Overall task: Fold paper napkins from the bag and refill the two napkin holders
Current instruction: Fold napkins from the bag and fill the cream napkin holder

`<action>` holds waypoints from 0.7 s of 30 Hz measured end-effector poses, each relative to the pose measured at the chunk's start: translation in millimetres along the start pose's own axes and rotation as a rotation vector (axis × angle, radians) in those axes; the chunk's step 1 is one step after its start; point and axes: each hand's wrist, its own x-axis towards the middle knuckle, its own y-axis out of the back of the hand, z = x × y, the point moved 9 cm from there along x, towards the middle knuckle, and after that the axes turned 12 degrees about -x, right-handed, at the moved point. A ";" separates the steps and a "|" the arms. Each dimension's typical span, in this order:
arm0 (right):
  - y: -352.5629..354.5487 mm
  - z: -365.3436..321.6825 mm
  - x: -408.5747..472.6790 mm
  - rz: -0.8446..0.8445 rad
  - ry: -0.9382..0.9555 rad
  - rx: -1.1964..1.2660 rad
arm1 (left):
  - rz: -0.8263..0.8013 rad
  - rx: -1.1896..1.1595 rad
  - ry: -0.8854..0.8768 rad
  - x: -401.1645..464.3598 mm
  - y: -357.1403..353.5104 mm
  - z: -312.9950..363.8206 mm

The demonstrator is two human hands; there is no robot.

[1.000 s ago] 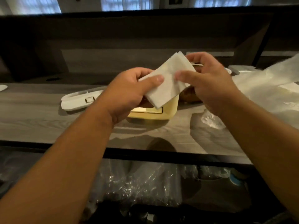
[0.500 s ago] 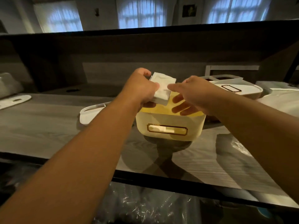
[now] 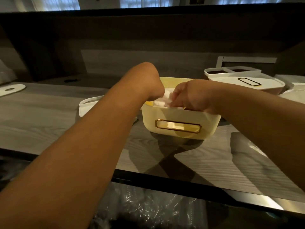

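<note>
A cream-yellow napkin holder (image 3: 179, 124) with a gold label frame stands open at the table's middle. Both hands reach down into its top. My left hand (image 3: 154, 87) is bent at the wrist and grips a folded white napkin (image 3: 162, 101); its fingers are hidden inside the holder. My right hand (image 3: 189, 96) pinches the napkin's other side with curled fingers. The napkin lies on white paper inside the holder. A second, white holder (image 3: 257, 85) with a lid on it stands behind on the right.
A white lid (image 3: 87, 104) lies just left of the yellow holder, and another white lid (image 3: 11, 89) lies at the far left. The pale napkin bag (image 3: 295, 93) shows at the right edge. Crinkled clear plastic (image 3: 148, 209) sits below the table's dark front edge.
Both hands have gone down from above the holder into it, carrying the folded napkin inside. The view has also moved closer to the holder.
</note>
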 end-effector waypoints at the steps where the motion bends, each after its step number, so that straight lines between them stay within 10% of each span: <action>1: -3.6 -1.7 2.5 -0.021 0.003 -0.043 | -0.016 0.005 0.003 0.6 -3.3 -1.9; 21: 15.2 -2.4 -5.5 -0.008 0.086 -0.181 | 0.015 -0.224 -0.121 -26.6 -12.0 41.7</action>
